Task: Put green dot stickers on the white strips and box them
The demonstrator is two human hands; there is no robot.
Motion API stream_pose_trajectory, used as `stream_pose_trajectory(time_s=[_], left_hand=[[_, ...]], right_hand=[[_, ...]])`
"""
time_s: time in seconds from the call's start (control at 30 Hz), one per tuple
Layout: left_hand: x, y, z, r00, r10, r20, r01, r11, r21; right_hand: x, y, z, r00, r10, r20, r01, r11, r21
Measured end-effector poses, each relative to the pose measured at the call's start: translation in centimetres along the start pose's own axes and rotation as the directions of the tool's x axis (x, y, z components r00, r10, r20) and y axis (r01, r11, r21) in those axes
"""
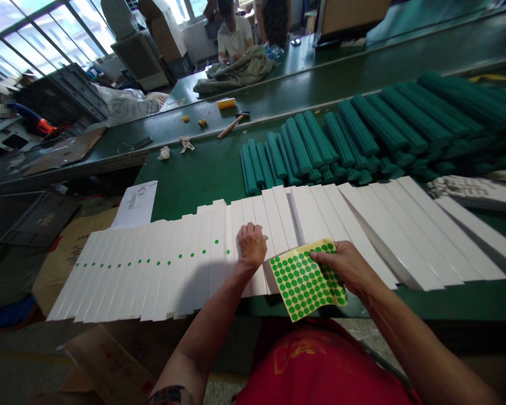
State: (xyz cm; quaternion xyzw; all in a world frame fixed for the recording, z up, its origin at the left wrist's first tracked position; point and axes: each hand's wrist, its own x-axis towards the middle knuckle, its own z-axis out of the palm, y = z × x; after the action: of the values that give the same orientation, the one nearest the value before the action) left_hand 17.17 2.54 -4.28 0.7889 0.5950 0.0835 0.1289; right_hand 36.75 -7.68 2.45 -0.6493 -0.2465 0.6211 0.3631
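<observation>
A long row of narrow white boxes lies side by side along the table's near edge. Those on the left each bear a small green dot sticker. My left hand rests on the boxes near the middle of the row, fingers curled together; whatever they may hold is hidden. Just right of its fingers a green dot shows on a box. Pinched in my right hand is a yellow-backed sheet of green dot stickers, tilted over the front edge of the boxes. Further right, the boxes look undotted and some lie askew.
Bundled dark green ribbed rolls are heaped behind the boxes. A hammer, a yellow object and crumpled scraps lie farther back. A white paper sits at the left. Another person is across the tables.
</observation>
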Motion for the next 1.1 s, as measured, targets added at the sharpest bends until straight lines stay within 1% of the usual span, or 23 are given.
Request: stream_pose_trajectory(time_s=[0.03, 0.07, 0.1, 0.17, 0.2, 0.23, 0.3, 0.37, 0.5, 0.63, 0.7, 0.8, 0.87, 0.93, 1.0, 1.1], left_hand=[[0.0, 0.1, -0.4, 1.000, -0.011, 0.006, 0.011, 1.000, -0.007], [0.0, 0.2, -0.9, 0.999, -0.013, 0.048, 0.015, 0.999, -0.039], [-0.1, 0.2, -1.4, 0.993, 0.002, 0.121, 0.010, 0.995, -0.099], [-0.3, 0.0, -2.4, 0.959, 0.083, 0.270, -0.005, 0.961, -0.278], [-0.4, -0.1, -2.8, 0.938, 0.139, 0.317, -0.012, 0.929, -0.371], [-0.6, -0.3, -3.2, 0.921, 0.192, 0.339, -0.019, 0.892, -0.452], [-1.1, -0.6, -3.8, 0.901, 0.265, 0.343, -0.027, 0.824, -0.566], [-1.6, -0.7, -4.2, 0.896, 0.286, 0.340, -0.013, 0.783, -0.622], [-2.1, -0.5, -4.7, 0.910, 0.217, 0.354, 0.054, 0.783, -0.620], [-2.2, -0.4, -4.6, 0.916, 0.220, 0.336, 0.043, 0.778, -0.626], [-2.1, -0.5, -4.5, 0.910, 0.230, 0.345, 0.065, 0.742, -0.667], [-1.7, -0.4, -4.0, 0.900, 0.250, 0.357, 0.119, 0.647, -0.753], [-1.2, -0.2, -3.4, 0.906, 0.241, 0.348, 0.130, 0.625, -0.770], [-0.4, 0.0, -2.4, 0.923, 0.199, 0.329, 0.121, 0.660, -0.741], [0.5, 0.2, -1.4, 0.943, 0.136, 0.302, 0.113, 0.723, -0.681], [1.5, 0.6, 0.1, 0.960, 0.072, 0.272, 0.101, 0.815, -0.571]], right_hand=[[0.0, -0.1, 0.0, 1.000, -0.002, 0.000, 0.002, 1.000, -0.001], [-0.1, -0.1, 0.0, 1.000, -0.003, -0.002, 0.003, 1.000, 0.001], [-0.1, -0.2, 0.0, 1.000, -0.001, -0.003, 0.001, 1.000, 0.005], [-0.1, -0.4, -0.1, 1.000, 0.007, -0.013, -0.006, 1.000, 0.016], [-0.1, -0.4, -0.1, 1.000, 0.011, -0.021, -0.011, 1.000, 0.019], [0.0, -0.5, -0.2, 0.999, 0.015, -0.028, -0.015, 1.000, 0.022], [0.1, -0.5, -0.3, 0.999, 0.020, -0.034, -0.019, 0.999, 0.030], [0.2, -0.4, -0.4, 0.999, 0.024, -0.031, -0.023, 0.999, 0.044], [0.3, -0.3, -0.3, 0.999, 0.019, -0.027, -0.018, 0.999, 0.040], [0.3, -0.3, -0.2, 0.999, 0.024, -0.044, -0.023, 0.999, 0.031], [0.2, -0.3, -0.2, 0.997, 0.038, -0.073, -0.036, 0.999, 0.033], [0.1, -0.3, -0.4, 0.993, 0.040, -0.110, -0.035, 0.999, 0.041], [0.0, -0.3, -0.6, 0.991, 0.029, -0.130, -0.024, 0.999, 0.037], [-0.1, -0.2, -0.8, 0.990, 0.026, -0.141, -0.021, 0.999, 0.034], [-0.3, -0.2, -1.1, 0.990, 0.025, -0.139, -0.019, 0.999, 0.045], [-0.5, -0.2, -1.6, 0.991, 0.019, -0.130, -0.011, 0.998, 0.059]])
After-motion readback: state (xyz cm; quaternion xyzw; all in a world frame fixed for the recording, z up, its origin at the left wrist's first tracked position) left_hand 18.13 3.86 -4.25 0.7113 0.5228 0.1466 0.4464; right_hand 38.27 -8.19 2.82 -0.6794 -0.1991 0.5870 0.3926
